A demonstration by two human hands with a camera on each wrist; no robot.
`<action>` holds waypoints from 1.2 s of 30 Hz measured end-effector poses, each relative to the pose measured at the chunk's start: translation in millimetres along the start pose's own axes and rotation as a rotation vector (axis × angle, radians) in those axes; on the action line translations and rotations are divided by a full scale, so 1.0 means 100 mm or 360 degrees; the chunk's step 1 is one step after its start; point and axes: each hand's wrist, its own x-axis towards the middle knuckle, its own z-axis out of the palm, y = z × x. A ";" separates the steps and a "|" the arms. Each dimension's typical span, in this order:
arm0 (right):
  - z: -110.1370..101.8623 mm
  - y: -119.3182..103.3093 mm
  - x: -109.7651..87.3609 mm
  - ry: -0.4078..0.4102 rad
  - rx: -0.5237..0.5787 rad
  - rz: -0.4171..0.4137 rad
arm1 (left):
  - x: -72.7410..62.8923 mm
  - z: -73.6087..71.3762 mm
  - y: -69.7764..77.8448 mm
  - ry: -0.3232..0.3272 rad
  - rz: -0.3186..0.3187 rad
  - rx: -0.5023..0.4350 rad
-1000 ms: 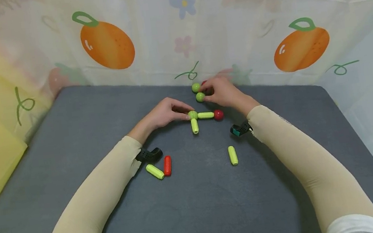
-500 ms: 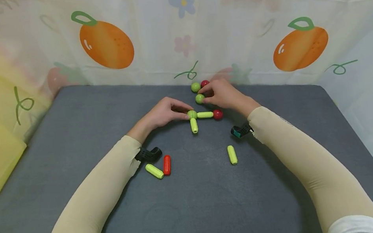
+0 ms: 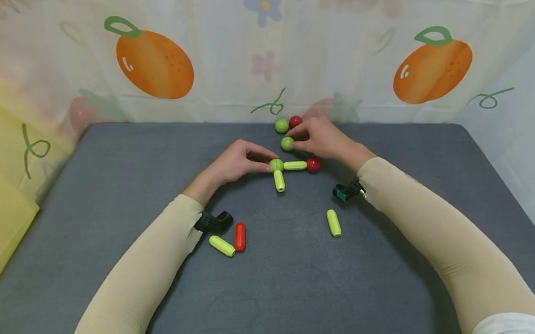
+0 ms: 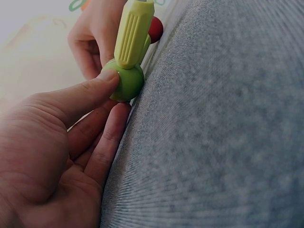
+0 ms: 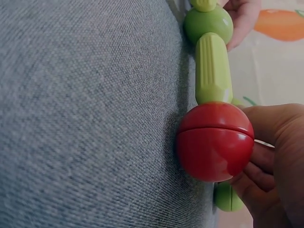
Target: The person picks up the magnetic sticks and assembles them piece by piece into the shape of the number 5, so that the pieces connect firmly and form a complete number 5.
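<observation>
My left hand [image 3: 241, 160] pinches a green ball [image 3: 276, 165] between thumb and fingers. One yellow-green rod [image 3: 279, 181] joins that ball and points toward me. A second yellow-green rod [image 3: 295, 165] runs right from it to a red ball [image 3: 313, 165]. Just behind this joined piece, my right hand [image 3: 321, 136] holds a loose green ball [image 3: 287, 143] by thumb and fingertips. In the right wrist view the joined red ball [image 5: 216, 141] covers part of the right hand's fingers [image 5: 266, 118]. The left wrist view shows the left thumb pressed on its green ball [image 4: 128, 83].
Another green ball [image 3: 281, 125] and a red ball [image 3: 295, 121] lie together near the table's back edge. Closer to me are a yellow-green rod [image 3: 222, 246] beside a red rod [image 3: 240, 237], and a separate yellow-green rod [image 3: 334, 222]. A printed curtain [image 3: 330, 27] hangs behind the grey table [image 3: 286, 301].
My right hand has shifted slightly toward me with the green ball, away from the two balls behind, uncovering the back red ball. My left hand and the joined piece stay put.
</observation>
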 end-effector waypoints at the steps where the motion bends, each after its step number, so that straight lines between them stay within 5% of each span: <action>1: 0.00 0.00 -0.01 -0.0001 0.0005 -0.0001 | 0.00 0.00 0.00 0.0000 -0.0003 -0.0003; 16: -0.09 0.01 -0.23 0.0150 0.0207 0.0002 | 0.00 0.02 0.00 -0.0013 0.0029 0.0020; 36: -0.17 -0.14 -0.79 0.0269 0.0540 0.0026 | 0.00 0.00 0.00 0.0006 -0.0001 0.0013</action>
